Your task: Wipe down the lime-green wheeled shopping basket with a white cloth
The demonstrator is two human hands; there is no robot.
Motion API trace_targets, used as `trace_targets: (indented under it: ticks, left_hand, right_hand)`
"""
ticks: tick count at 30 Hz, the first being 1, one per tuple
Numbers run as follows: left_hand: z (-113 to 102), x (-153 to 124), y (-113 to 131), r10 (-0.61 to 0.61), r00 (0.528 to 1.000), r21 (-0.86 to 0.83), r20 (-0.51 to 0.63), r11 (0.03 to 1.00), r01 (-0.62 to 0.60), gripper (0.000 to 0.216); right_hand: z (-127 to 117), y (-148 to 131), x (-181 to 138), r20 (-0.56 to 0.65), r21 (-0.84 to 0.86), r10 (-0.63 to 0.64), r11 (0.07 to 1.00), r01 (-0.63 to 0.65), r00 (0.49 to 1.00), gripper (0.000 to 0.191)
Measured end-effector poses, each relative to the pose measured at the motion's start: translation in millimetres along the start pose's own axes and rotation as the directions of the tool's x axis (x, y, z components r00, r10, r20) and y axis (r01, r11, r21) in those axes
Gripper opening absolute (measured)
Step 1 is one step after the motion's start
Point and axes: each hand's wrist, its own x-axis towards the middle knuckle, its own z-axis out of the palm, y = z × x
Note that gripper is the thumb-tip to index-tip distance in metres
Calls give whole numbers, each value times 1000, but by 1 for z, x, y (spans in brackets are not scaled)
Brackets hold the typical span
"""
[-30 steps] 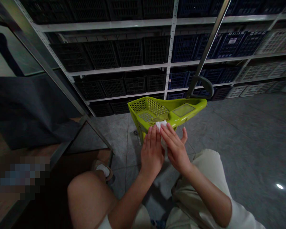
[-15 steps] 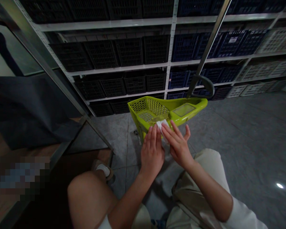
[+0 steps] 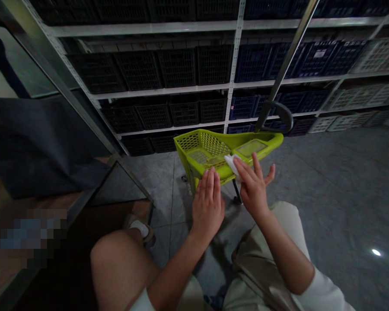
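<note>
A yellow-green shopping cart [image 3: 210, 160] with a perforated basket stands in front of my knees. My left hand [image 3: 209, 205] lies against the basket's near rim, fingers straight and side by side, its thumb hidden. A crumpled white tissue or cloth [image 3: 232, 163] is under the fingertips of my right hand [image 3: 254, 188], pressed on the cart's near edge beside the clear panel [image 3: 252, 148]. The index and middle fingers hold it there while the other fingers stick out to the right.
A metal pole [image 3: 291, 56] with a dark loop handle [image 3: 283, 115] rises at the cart's far side. Behind stand shelves with black crates [image 3: 176, 69], blue crates [image 3: 253, 62] and white crates [image 3: 376, 54]. A metal-framed table [image 3: 81, 207] is on my left.
My right hand has slid right along the cart's edge with the white tissue or cloth, away from my left hand. The left hand has stayed nearly in place.
</note>
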Motion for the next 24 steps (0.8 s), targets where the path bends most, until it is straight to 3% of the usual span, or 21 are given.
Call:
trace_targets:
  ticks: [3,8,11,14,19,21,24]
  left_hand:
    - [1,0,0,-4,1000,-15,-5,1000,4,70]
    - [1,-1,-2,-7,1000,-21,-24,1000,7,71]
    - [-2,-1,-2,11,1000,1,-3,1000,-11,70]
    - [-1,-1,-1,4,1000,4,-3,1000,-4,70]
    - [1,-1,-2,-7,999,-23,-31,1000,7,72]
    - [0,-1,-2,5,1000,-26,-8,1000,-5,73]
    - [-1,0,-2,12,1000,-25,6,1000,-11,73]
  right_hand:
    - [2,-4,-1,-29,-6,56,998,-56,998,67]
    - [-1,-12,-4,87,100,-144,986,135,986,66]
    - [-1,2,-1,6,21,-4,1000,4,1000,65]
    - [0,-1,-3,-40,31,137,990,-136,990,64]
    - [1,-18,-11,75,89,-75,994,68,994,65]
    - [2,-10,-8,44,23,-39,999,38,998,68]
    - [4,-2,-2,-42,-45,107,993,-109,993,67]
